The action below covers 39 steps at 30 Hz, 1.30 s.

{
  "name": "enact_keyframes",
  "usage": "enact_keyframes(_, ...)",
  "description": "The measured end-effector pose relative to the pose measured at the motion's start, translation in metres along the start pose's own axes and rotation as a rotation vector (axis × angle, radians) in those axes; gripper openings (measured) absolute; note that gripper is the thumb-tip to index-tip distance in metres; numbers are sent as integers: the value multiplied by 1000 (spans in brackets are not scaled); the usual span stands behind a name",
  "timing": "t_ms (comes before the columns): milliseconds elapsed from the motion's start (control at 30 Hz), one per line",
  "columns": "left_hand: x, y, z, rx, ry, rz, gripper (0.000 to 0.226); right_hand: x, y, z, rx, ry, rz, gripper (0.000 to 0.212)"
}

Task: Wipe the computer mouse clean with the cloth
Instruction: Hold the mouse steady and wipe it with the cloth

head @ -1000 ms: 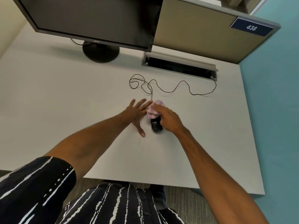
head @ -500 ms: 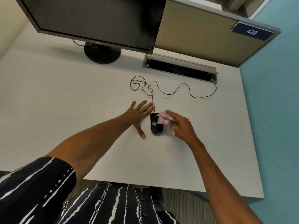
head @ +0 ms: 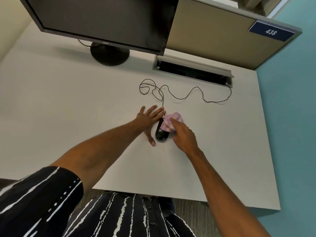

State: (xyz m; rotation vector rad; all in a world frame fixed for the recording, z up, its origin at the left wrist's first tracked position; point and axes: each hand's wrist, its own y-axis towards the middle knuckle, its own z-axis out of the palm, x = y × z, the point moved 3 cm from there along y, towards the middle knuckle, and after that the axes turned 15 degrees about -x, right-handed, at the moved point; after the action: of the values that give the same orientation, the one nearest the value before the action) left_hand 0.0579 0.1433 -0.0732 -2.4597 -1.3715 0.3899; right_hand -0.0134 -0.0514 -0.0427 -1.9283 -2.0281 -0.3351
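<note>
A black wired computer mouse (head: 160, 133) lies on the white desk (head: 68, 117). A bunched pink and pale yellow cloth (head: 169, 122) presses on the mouse's front right part, held under my right hand (head: 183, 136). My left hand (head: 148, 120) lies flat on the desk with fingers spread, against the mouse's left side, thumb pointing back toward me. The front half of the mouse is hidden by the cloth.
The mouse cable (head: 184, 93) loops across the desk to a cable slot (head: 193, 69) at the back. A black monitor (head: 102, 19) on a round stand (head: 109, 55) stands at the back left. A tan partition (head: 213, 36) and teal wall (head: 294, 117) bound the right.
My right hand with the cloth swept from the mouse's front off to its right side, then back up onto the front right of the mouse. The left hand stayed flat beside it.
</note>
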Motion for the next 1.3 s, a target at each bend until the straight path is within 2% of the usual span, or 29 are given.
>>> enact_keyframes(133,-5,-8,9,20,-3,-8,174,-11,-48,-4,-31,12,-77,70)
enact_keyframes(200,-9,-9,10,11,-6,1,174,-20,-63,-11,-103,59,-59,71)
enact_keyframes(300,-6,-6,5,-3,-16,-2,174,-16,-53,-19,-231,63,-27,78)
enact_keyframes(367,-4,-5,1,0,-20,-7,173,0,-38,-22,-264,56,-69,80)
enact_keyframes(533,-8,-3,-1,56,9,5,168,39,-19,0,-57,-73,-247,79)
enact_keyframes(633,-8,-3,-2,36,29,11,166,45,-22,21,56,-209,-287,75)
enact_keyframes(800,-7,-6,-2,-20,75,17,155,40,-47,29,62,-221,-346,73)
enact_keyframes(933,-8,-7,-4,-24,90,16,156,43,-64,19,-57,-145,-381,82)
enact_keyframes(1000,-9,-8,-4,-12,86,14,158,41,-69,16,-86,-124,-401,79)
enact_keyframes(1300,-11,-11,-8,-11,30,-12,173,15,-100,10,140,-56,-368,65)
